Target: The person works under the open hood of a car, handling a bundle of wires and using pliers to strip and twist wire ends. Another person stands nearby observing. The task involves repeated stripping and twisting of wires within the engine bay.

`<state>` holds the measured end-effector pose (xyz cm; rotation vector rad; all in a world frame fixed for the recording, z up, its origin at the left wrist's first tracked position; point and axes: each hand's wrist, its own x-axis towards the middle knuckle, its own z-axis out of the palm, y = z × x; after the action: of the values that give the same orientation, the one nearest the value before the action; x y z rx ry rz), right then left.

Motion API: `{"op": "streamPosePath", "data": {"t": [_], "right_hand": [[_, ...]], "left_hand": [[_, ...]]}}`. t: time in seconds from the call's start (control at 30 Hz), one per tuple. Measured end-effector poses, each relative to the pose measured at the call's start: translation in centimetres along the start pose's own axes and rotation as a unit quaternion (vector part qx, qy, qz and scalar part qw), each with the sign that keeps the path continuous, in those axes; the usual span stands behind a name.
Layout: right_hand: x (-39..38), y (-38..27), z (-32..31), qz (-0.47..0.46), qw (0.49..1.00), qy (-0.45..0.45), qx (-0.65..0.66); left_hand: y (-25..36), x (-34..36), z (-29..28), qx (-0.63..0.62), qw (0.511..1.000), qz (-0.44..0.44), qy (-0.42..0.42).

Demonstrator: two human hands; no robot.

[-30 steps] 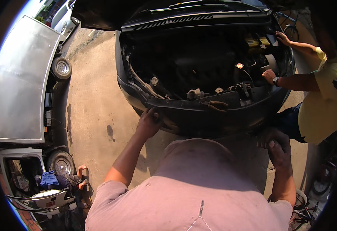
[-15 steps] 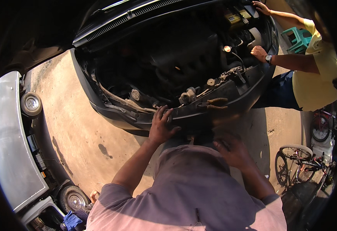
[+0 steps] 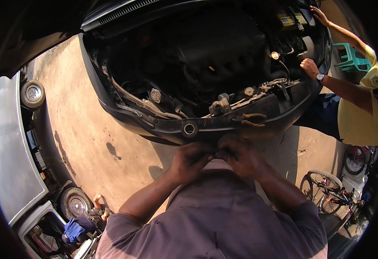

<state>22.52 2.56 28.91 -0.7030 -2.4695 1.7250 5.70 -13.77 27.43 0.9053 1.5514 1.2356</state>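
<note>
My left hand [image 3: 192, 160] and my right hand [image 3: 240, 154] meet in front of my shirt, just short of the car's front edge. Both have their fingers bent and pinched together; shade hides what is between them. Beyond them is the open engine bay of a dark car [image 3: 215, 47]. On its front panel, a round dark ring with a pale centre [image 3: 189, 128] lies ahead of my left hand. Pliers with yellowish handles [image 3: 254, 115] rest on the same panel, beyond my right hand.
A co-worker in a yellow shirt [image 3: 362, 118] leans on the car's right side, both hands at its edge. Behind them stands a green plastic stool [image 3: 352, 58]. Bicycles [image 3: 329, 190] are at the lower right. A grey vehicle [image 3: 14, 146] and a person in blue [image 3: 74, 228] are at left.
My left hand has left the front panel, uncovering the round ring, and come back to my right hand. My right hand has moved inward. The view has shifted, so the car sits further right.
</note>
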Motion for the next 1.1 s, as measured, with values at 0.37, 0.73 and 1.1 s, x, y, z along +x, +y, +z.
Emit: {"op": "streamPosePath", "data": {"t": [0.37,0.73,1.1], "right_hand": [[2.7,4.4,-5.7,0.099,0.991,0.002,0.084],[1.9,7.3,-8.6,0.213,0.97,0.104,0.043],[14.9,14.7,-4.8,0.325,0.87,0.018,0.37]], "left_hand": [[-9.4,12.3,-1.1,-0.114,0.984,-0.135,0.033],[-24.1,22.2,1.3,0.501,0.83,-0.219,-0.112],[-22.5,18.2,-5.6,-0.006,0.973,-0.218,0.074]]}}
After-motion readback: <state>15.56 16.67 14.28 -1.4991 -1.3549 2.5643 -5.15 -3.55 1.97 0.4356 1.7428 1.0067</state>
